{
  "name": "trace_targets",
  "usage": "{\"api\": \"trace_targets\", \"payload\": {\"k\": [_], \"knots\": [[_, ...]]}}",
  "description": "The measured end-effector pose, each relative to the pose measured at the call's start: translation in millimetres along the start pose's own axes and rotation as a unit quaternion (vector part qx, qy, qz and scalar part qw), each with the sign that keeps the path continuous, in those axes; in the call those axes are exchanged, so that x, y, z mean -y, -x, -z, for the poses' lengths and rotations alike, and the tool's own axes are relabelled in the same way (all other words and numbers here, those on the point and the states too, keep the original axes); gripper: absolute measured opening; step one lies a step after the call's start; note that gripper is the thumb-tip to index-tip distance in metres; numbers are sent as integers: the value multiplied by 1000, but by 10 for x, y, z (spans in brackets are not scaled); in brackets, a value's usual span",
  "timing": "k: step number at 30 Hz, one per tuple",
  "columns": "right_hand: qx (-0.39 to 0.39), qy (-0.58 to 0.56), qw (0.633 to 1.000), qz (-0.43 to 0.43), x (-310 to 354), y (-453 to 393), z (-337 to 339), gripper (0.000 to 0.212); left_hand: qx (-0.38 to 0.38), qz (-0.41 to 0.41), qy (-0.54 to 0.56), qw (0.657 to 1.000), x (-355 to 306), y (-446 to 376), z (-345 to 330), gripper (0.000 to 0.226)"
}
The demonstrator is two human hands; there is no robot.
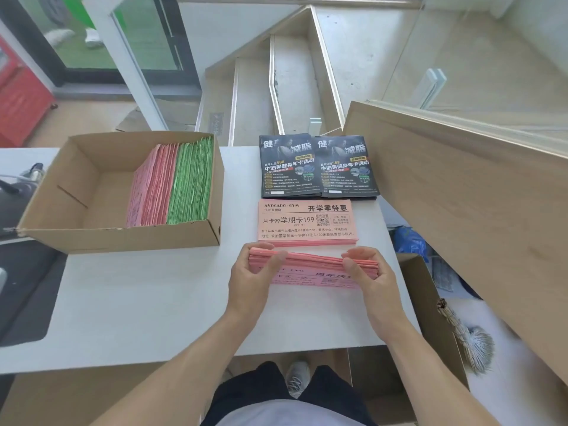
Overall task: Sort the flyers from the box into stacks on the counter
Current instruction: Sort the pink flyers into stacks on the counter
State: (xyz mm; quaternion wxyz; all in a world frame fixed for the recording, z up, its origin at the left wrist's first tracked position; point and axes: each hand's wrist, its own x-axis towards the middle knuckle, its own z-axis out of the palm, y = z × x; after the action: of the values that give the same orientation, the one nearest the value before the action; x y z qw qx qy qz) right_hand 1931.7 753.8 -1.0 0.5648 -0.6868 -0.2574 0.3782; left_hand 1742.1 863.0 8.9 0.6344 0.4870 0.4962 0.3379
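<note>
Left to right: box (123,192) holds upright pink and green flyers. Left hand (252,272) and right hand (368,272) pinch a pink bundle (316,262) by its ends, fingers curled, above the counter (153,302). Loose sheets may fan or slip, disturbing the adjacent pink stack (307,222); open room lies leftward, the counter edge close at right.

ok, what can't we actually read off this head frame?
- Pink bundle held by left hand and right hand: head view, the print is blurred and partly covered by both hands.
- Pink flyers and green flyers in the box: edge-on, faces and count unreadable.
- Black flyers: small print too small.
- Object at the left edge: cut off, unidentifiable.
</note>
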Motion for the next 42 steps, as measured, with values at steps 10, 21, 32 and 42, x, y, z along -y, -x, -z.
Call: {"api": "trace_targets", "payload": {"k": [10,21,32,42], "knots": [[53,74,995,-33,-54,-90,179,34,34,-10,-149,988,80,-90,207,24],[-20,232,962,-143,49,-276,-19,37,19,113,-273,955,17,-280,158,34],[80,487,865,-86,57,-179,129,120,123,27,-548,827,138,-63,312,126],[51,484,871,-61,-23,-120,54,98,84,-15,-481,873,215,-71,281,62]]}}
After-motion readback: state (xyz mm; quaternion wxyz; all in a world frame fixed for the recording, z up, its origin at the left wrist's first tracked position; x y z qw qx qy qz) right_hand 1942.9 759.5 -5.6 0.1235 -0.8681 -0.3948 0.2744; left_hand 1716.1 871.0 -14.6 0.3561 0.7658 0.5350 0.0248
